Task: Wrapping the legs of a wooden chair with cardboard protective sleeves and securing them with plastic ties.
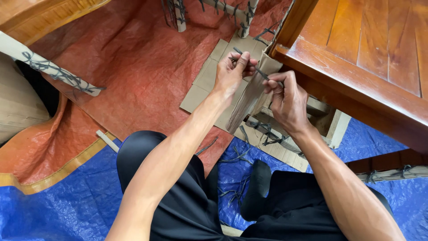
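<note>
- The left hand [232,71] is closed in a pinch: thumb and fingers press on a thin dark cord [257,70] at the top of a cardboard-wrapped leg [250,96] of wooden furniture
- The right hand [287,100] is closed too, its fingertips gripping the same dark cord just beside the left hand (the cord runs tight between the two hands)
- The wrapped leg stands tilted under the corner of a brown polished wooden frame [356,76], which fills the upper right of the view
- A flat cardboard sheet [207,78], pale brown with fold lines, lies on the orange tarp [142,67] just behind the hands
- A second cardboard piece [285,154], tied with dark cord, lies below the right hand, on the blue tarp [67,209]
- At the left, a long cardboard-wrapped bar [49,69] with dark cord wound around it lies diagonal; another such piece [392,174] shows at the right edge
- Short cut ends of cord [236,156] are scattered on the blue tarp near the person's foot in a dark sock [256,187]
- I cannot see any label on the cardboard
</note>
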